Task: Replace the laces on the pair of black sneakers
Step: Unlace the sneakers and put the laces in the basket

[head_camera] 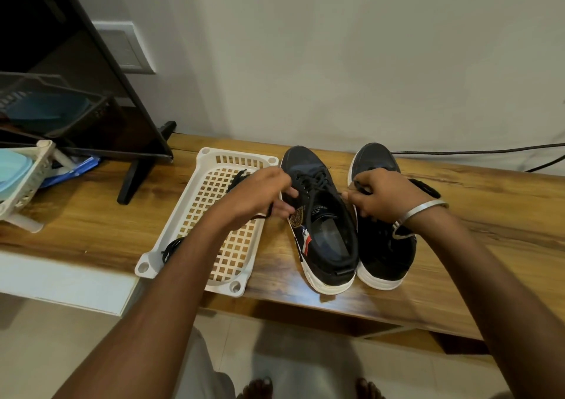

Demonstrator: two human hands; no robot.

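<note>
Two black sneakers with white soles stand side by side on the wooden table, toes toward the wall. The left sneaker is laced, its black lace crossing the eyelets. The person's left hand reaches in beside it with fingers curled, pinching a lace end that trails toward the tray. The right hand, a metal bangle on its wrist, hovers over the right sneaker, fingers curled and pinching a strand of lace near the left shoe's tongue; exactly how the strand runs under the fingers I cannot tell.

Just left of the shoes lies a white lattice tray holding loose black laces, partly hidden by the forearm. Farther left stand a television on its feet and a pale rack. A black cable runs along the wall.
</note>
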